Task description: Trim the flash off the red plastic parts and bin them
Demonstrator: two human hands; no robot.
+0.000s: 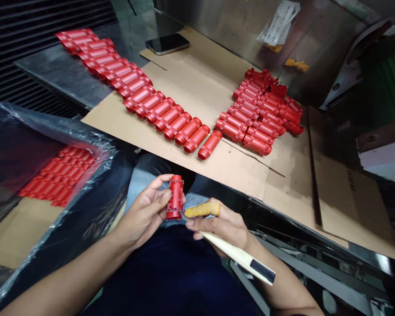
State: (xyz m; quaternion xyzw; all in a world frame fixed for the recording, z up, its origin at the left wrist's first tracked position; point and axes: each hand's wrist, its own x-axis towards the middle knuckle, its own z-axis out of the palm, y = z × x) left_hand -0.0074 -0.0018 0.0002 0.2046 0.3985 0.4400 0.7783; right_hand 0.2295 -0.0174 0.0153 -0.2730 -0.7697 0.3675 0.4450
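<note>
The cylinder [175,196] is red, the handle [234,252] cream-and-black.

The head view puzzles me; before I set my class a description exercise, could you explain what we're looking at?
There is no machine here: a camera worn on a person's head looks forward and down at their own hands. The left hand holds a small red tube-shaped part. The right hand, one finger wearing a yellow finger cover, grips a slim cream-coloured tool with a black section; its working tip is hard to make out. Beyond, flat brown cardboard carries a slanting row of similar red parts, a red cluster to its right, and a dark phone.
</note>
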